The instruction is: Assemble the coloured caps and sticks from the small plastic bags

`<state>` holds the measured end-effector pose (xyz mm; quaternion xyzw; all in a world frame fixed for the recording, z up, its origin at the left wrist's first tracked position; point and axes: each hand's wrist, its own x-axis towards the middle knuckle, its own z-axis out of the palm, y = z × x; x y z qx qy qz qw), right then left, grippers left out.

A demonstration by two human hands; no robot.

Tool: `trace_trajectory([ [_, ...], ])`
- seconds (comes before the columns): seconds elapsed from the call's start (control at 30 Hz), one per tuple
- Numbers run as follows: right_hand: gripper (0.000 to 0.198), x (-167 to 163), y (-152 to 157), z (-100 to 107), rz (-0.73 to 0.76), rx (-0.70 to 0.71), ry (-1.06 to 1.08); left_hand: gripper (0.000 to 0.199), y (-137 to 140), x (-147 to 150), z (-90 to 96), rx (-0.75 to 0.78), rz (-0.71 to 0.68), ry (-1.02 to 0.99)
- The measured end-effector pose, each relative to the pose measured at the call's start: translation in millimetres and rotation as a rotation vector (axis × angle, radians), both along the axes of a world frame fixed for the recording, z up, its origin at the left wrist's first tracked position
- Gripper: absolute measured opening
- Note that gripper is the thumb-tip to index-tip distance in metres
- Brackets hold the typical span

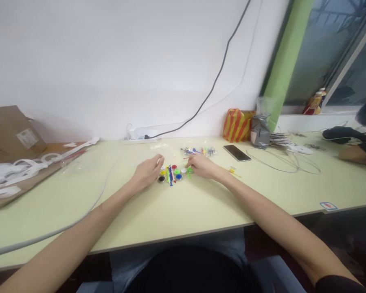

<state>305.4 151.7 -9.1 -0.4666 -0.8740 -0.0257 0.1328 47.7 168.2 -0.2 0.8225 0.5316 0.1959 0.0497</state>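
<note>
Now, left hand (147,170): fingers bent and close together, tips just beside the yellow disc (162,173); I cannot tell whether they grip anything.
Right hand (199,165): fingers curled, tips reaching down at a green piece (189,174); whether they pinch it or only touch it, I cannot tell.
Round discs: between the two hands' fingertips, with the black disc (161,179) nearest the left fingers, the white disc (183,171) nearest the right, and the red disc (174,167) and blue disc (178,177) between.
Slim coloured pieces (171,176): bunched among the discs, between both sets of fingers.
Bagged parts (193,151): just beyond the right fingers.
Phone (237,153): right of the right fingers, lying flat.
</note>
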Motion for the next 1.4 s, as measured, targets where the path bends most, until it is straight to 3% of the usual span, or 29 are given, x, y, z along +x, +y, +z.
trace_trajectory([
  [0.23, 0.019, 0.7, -3.8, 4.5, -0.041, 0.016, 0.053, 0.048, -0.8, 0.5, 0.6, -0.005, -0.018, 0.004],
  [0.37, 0.013, 9.7, -0.9, 8.1, -0.065, -0.106, 0.063, 0.048, -0.8, 0.1, 0.5, -0.006, -0.022, 0.007],
  [0.7, 0.018, 24.0, -5.5, 18.2, -0.159, -0.209, 0.034, 0.049, -1.1, -0.5, -0.3, 0.006, -0.029, -0.008],
  [0.83, 0.024, 32.4, -2.5, 20.8, -0.255, -0.148, 0.042, 0.049, -0.2, -0.3, -0.6, 0.003, -0.029, -0.003],
  [0.97, 0.016, 43.8, 2.2, 22.5, -0.357, -0.133, -0.038, 0.049, -0.7, 0.4, 0.1, -0.003, -0.028, 0.007],
  [1.17, 0.017, 57.4, 0.5, 28.3, -0.336, -0.308, -0.015, 0.049, -3.0, 1.7, 1.1, 0.013, -0.031, 0.0],
  [1.4, 0.006, 49.5, 2.0, 23.1, -0.314, -0.348, -0.052, 0.048, -4.5, 2.1, 1.0, 0.033, -0.053, -0.039],
])
